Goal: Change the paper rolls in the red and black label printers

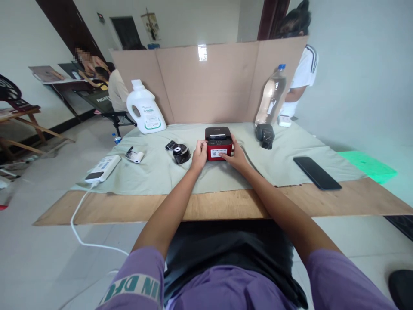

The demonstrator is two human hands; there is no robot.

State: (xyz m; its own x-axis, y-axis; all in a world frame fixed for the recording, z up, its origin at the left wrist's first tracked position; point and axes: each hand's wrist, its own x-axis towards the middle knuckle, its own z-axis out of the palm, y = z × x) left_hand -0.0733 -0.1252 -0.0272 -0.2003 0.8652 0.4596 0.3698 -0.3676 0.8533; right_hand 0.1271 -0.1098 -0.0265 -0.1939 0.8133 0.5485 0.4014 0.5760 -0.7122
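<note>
A small red and black printer (219, 151) stands on the cloth in the middle of the table, its black top facing up and a white label with a code on its front. My left hand (199, 155) is closed against its left side. From the right, my right hand (238, 156) grips the other side, thumb lying across the front label. Just left of my left hand lies a black roll (181, 153) with a loose strip. A small white paper roll (134, 156) with a dark-marked end lies further left.
A power strip (103, 168) with a white cable is at the left, a phone (317, 173) at the right. A white jug (145, 107), a clear bottle (271, 95) and another black roll (265, 135) stand before a cardboard screen (206, 86). Other people are beyond it.
</note>
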